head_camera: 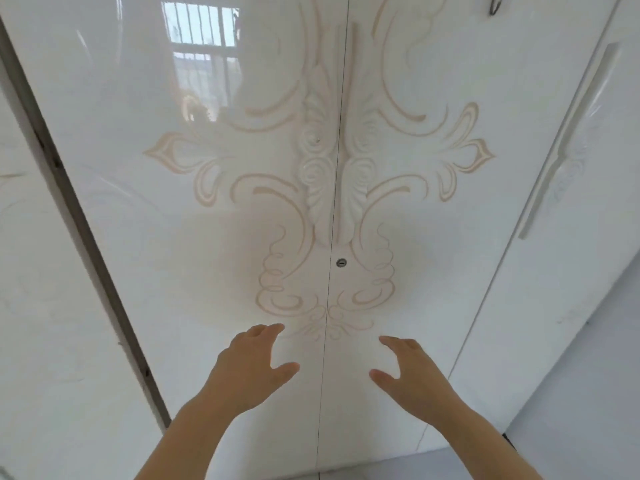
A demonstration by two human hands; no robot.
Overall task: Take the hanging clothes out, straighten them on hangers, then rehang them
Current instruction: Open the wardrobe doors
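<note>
A glossy white wardrobe with beige scroll ornament fills the view, and both of its doors are closed. The left door (194, 209) and the right door (433, 216) meet at a thin vertical seam. Carved white handles run down each side of that seam, with a small keyhole (341, 262) just right of it. My left hand (251, 367) hovers in front of the left door, fingers spread, holding nothing. My right hand (410, 372) hovers in front of the right door, also spread and empty. No clothes or hangers are visible.
A dark vertical frame strip (86, 237) borders the wardrobe on the left, beside a white wall. To the right stands another white door panel with a long raised handle (568, 143). Grey floor (571, 427) shows at the lower right.
</note>
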